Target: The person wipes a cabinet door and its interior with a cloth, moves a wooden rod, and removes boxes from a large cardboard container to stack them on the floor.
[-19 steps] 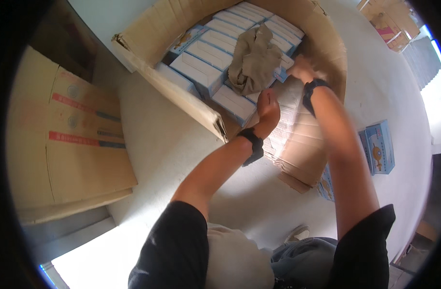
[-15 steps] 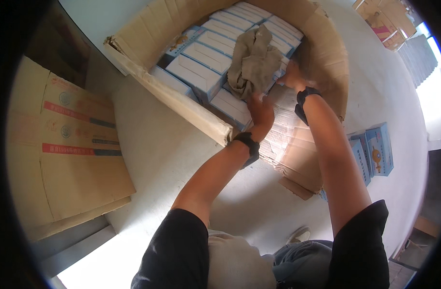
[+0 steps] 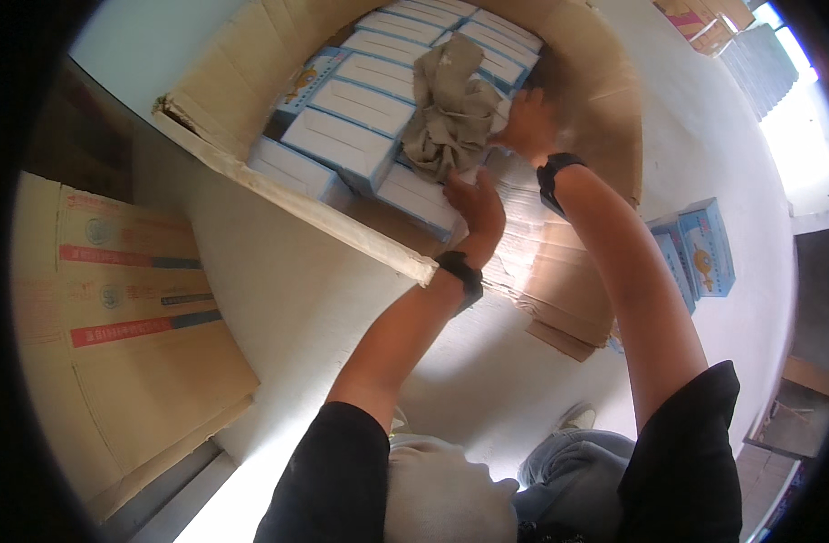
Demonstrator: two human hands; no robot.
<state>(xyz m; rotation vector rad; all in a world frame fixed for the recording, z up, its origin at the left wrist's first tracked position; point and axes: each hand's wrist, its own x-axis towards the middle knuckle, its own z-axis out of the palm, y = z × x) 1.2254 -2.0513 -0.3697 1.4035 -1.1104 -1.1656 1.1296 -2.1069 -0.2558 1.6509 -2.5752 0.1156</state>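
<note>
A crumpled grey-brown cloth [image 3: 452,104] lies over small white-and-blue boxes [image 3: 364,104] packed in a large open cardboard carton [image 3: 292,204]. My left hand [image 3: 476,208] is at the cloth's near edge, its fingers bent against the near end of a small box mostly covered by the cloth. On that box's right side, my right hand [image 3: 529,125] has its fingers curved around the edge, slightly blurred. The fingertips of both hands are partly hidden by the cloth and the box. A dark band circles each wrist.
The carton's torn near flap [image 3: 564,303] hangs toward me. Several blue boxes [image 3: 704,249] stand on the floor at right. A large closed cardboard carton [image 3: 143,362] with red stripes is at left. One shoe [image 3: 579,416] shows below the flap.
The whole view has shifted, so the carton sits a little further left and higher. Both hands stay beside the cloth; the right fingers look slightly more spread.
</note>
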